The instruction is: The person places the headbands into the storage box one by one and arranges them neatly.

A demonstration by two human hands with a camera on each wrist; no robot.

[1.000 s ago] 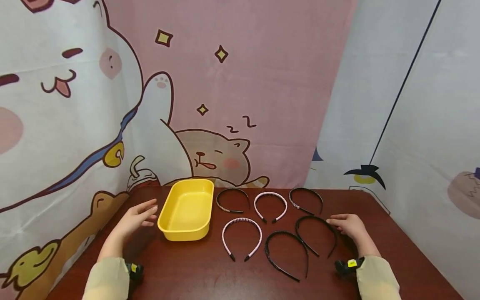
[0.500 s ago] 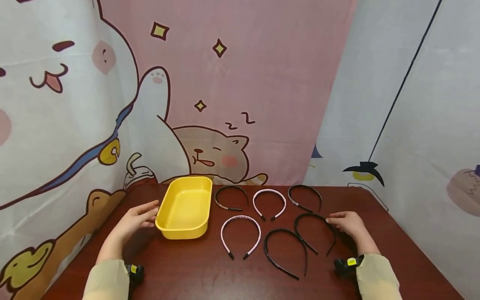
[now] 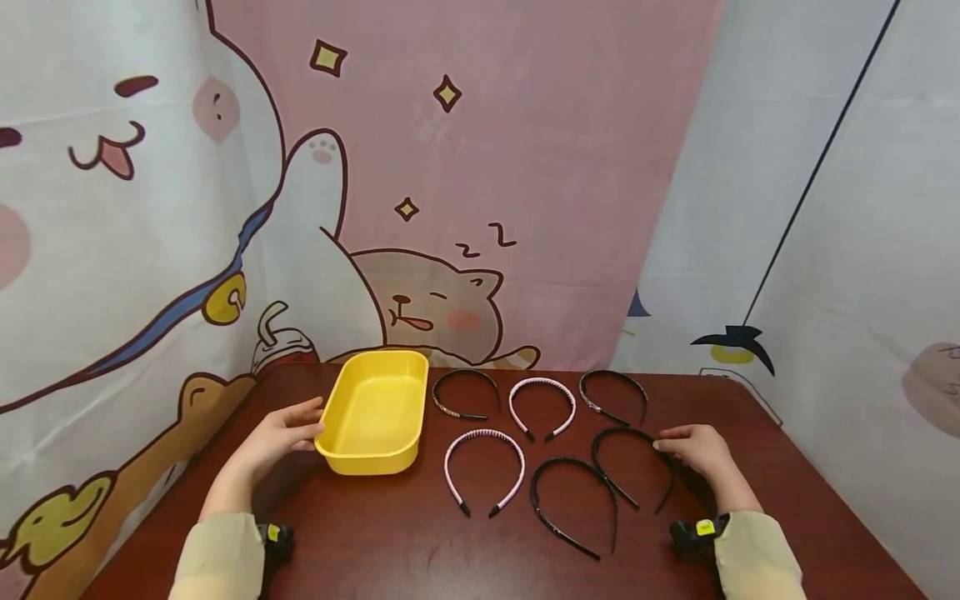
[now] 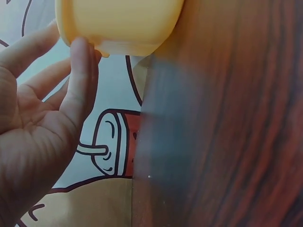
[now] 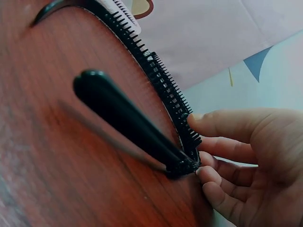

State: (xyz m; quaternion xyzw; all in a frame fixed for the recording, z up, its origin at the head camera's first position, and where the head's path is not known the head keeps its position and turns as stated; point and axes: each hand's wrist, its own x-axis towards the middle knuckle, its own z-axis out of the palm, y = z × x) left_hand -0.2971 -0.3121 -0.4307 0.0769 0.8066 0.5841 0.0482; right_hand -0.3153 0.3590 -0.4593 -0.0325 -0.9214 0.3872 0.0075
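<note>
we rest the relaxed, fairly straight fingers of our left hand against the left wall of a smooth, plain yellow tray, while our right hand pinches the outer curve of a black headband lined with comb-like teeth, low at the right of the group on the dark red table. between them we see two ribbed pale pink headbands with black tips and three other dark headbands. on our wrist devices the yellow labels are too small to read, and beyond, the printed cloth shows two "z" letters.
</note>
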